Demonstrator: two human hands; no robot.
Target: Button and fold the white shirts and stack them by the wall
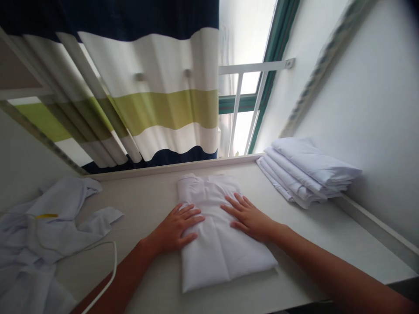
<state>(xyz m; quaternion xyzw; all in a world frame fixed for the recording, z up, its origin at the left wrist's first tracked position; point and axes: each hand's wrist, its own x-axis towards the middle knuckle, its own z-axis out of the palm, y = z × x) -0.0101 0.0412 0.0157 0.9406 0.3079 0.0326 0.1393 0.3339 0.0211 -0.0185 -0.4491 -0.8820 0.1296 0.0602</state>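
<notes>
A folded white garment point(209, 257), perhaps a shirt, lies flat on the white tabletop point(147, 279) in front of me. My left hand point(176, 226) rests on its left edge with the fingers spread and pointing inward. On the opposite side, my right hand point(247, 218) presses flat on the cloth, its fingers also apart. Neither hand grips anything. Soft creases run across the fabric between the two hands.
At the right stands a stack of folded white garments point(310, 170) against the wall. Loose, crumpled white clothing point(49, 222) lies at the left, with a white cable point(114, 257) near it. Behind the table hang striped curtains point(163, 109) beside a white railing point(255, 67).
</notes>
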